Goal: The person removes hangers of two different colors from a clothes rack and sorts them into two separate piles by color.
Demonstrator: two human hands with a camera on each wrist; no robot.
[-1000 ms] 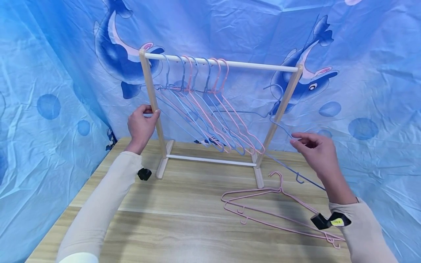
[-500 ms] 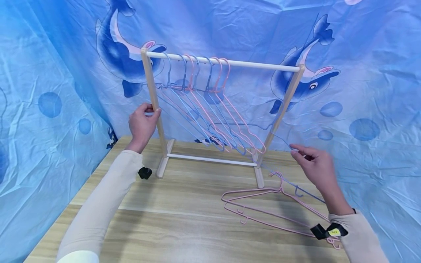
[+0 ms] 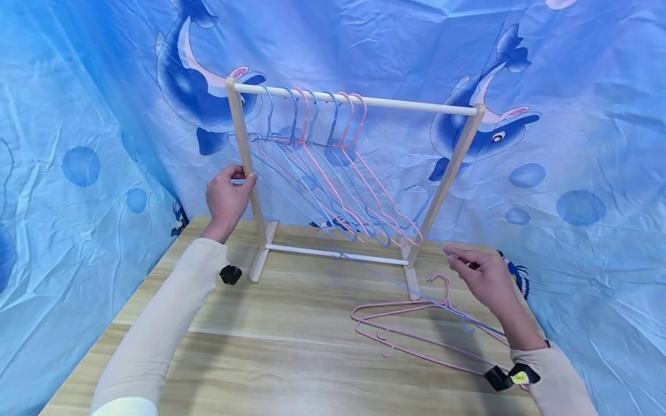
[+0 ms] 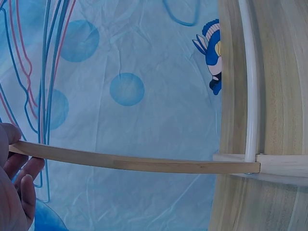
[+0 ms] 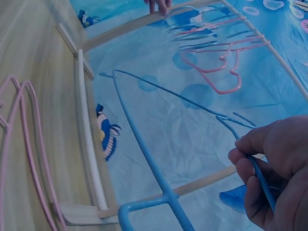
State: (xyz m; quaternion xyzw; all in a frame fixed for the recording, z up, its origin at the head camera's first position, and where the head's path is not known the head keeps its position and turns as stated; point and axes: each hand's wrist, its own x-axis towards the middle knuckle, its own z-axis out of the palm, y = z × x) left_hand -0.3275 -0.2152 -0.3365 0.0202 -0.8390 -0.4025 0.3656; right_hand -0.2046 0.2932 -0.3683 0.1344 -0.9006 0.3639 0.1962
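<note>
My left hand (image 3: 227, 196) grips the left post (image 3: 241, 124) of a small wooden clothes rack, thumb in front. Beyond the right post, my right hand (image 3: 484, 277) pinches a blue clothes hanger (image 5: 166, 192) by one sloping arm. In the head view this hanger is blurred; its hook shows left of the right post, well below the top rail (image 3: 406, 103). Several blue hangers (image 3: 333, 124) and pink hangers (image 3: 362, 118) hang from the rail's left and middle part. Pink hangers (image 3: 446, 292) lie on the table below my right hand, partly covered by my forearm.
The rack stands on a wood-grain table (image 3: 291, 346), its feet joined by a white lower bar (image 3: 333, 253). Behind and at both sides hangs a blue curtain (image 3: 114, 260) printed with dolphins. A black wrist device (image 3: 230, 274) sits on my left sleeve.
My right hand has come down and slightly left, lowering the blue hanger; its hook has dropped well below the top rail. My left hand keeps its hold on the post.
</note>
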